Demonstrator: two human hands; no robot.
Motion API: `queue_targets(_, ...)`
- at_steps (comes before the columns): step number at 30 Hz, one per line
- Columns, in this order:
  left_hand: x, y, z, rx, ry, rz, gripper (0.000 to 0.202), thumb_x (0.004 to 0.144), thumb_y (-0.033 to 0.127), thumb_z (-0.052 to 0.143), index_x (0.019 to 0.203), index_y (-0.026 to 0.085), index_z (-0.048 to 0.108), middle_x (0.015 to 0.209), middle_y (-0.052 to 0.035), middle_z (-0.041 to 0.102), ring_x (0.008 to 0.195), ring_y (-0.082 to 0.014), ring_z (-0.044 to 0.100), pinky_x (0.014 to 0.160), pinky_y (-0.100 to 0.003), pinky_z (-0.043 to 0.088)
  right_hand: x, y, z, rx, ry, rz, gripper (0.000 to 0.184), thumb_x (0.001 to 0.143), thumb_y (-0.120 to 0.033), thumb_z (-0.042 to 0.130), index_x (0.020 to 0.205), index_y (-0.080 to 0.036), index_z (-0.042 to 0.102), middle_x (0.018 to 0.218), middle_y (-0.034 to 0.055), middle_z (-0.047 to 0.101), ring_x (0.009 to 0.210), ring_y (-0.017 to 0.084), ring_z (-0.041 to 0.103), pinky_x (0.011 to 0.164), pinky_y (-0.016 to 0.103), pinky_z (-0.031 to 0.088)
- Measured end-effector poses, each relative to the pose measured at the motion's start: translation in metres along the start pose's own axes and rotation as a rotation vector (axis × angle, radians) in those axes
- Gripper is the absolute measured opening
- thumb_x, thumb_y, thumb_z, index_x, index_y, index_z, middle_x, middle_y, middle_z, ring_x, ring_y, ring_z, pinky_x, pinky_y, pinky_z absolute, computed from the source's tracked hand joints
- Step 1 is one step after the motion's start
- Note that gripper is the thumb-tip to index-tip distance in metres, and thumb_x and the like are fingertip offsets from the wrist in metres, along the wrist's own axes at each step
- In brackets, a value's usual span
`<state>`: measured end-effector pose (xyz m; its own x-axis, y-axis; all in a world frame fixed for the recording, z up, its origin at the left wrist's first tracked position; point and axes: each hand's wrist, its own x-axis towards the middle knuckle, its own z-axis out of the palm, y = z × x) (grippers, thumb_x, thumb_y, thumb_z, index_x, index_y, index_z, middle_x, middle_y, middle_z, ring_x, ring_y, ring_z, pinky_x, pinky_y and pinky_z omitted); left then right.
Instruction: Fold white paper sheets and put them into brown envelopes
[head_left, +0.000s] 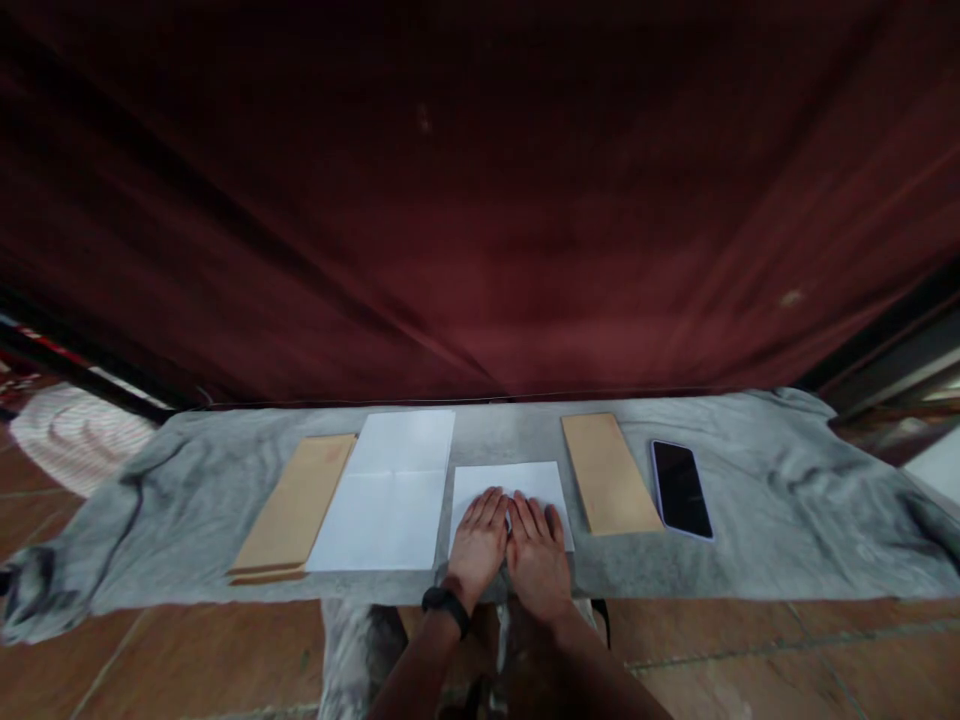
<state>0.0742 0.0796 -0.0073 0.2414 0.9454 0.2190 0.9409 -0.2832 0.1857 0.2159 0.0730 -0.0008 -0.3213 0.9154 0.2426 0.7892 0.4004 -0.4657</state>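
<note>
With our left hand (480, 540) and right hand (537, 556) lying open on the white paper (506, 478) just right of the larger creased sheet (390, 500), we seem to be pressing that paper flat, so the next move likely calls for even pressure without dragging it.

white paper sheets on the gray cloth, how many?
2 visible: a larger creased sheet left of the hands, and a smaller sheet under the left hand and right hand. More could be hidden underneath; can't tell from this view.
</note>
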Motion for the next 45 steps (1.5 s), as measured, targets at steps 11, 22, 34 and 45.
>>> queue_targets(11,-0.002,0.003,0.005,-0.042,0.031,0.011,0.045,0.092,0.011,0.043,0.135,0.009,0.057,0.141,-0.0178,0.06,0.137,-0.0276,0.051,0.112,-0.047,0.044,-0.002,0.004,0.001,-0.169,-0.011,-0.028,0.055,0.094,-0.014,0.044,0.149,-0.018,0.048,0.157,0.0104,0.043,0.147,0.029,0.035,0.122,0.052,0.019)
queue_targets(22,0.002,0.008,-0.004,-0.027,0.05,-0.039,0.037,0.092,0.011,0.048,0.126,0.013,0.063,0.135,-0.0135,0.065,0.132,-0.0247,0.055,0.112,-0.043,0.043,-0.002,0.005,0.004,-0.245,0.041,-0.052,0.047,0.098,-0.021,0.043,0.144,-0.018,0.054,0.151,0.0113,0.052,0.14,0.026,0.045,0.12,0.05,0.023)
queue_targets(34,0.003,0.003,0.006,-0.08,0.035,0.013,0.043,0.095,0.012,0.042,0.135,0.012,0.058,0.143,-0.0122,0.06,0.137,-0.0236,0.051,0.115,-0.043,0.04,-0.003,0.012,0.004,-0.148,0.055,-0.072,0.051,0.095,-0.014,0.042,0.144,-0.02,0.053,0.149,0.0089,0.053,0.14,0.025,0.046,0.121,0.051,0.025)
queue_targets(45,0.009,-0.007,-0.002,-0.036,0.015,0.089,0.053,0.097,0.024,0.044,0.148,0.012,0.044,0.154,-0.0137,0.048,0.147,-0.0273,0.038,0.121,-0.049,0.03,0.05,0.021,0.008,0.308,0.092,-0.005,0.043,0.103,-0.03,0.034,0.134,-0.021,0.063,0.137,0.0102,0.064,0.128,0.022,0.059,0.11,0.044,0.048)
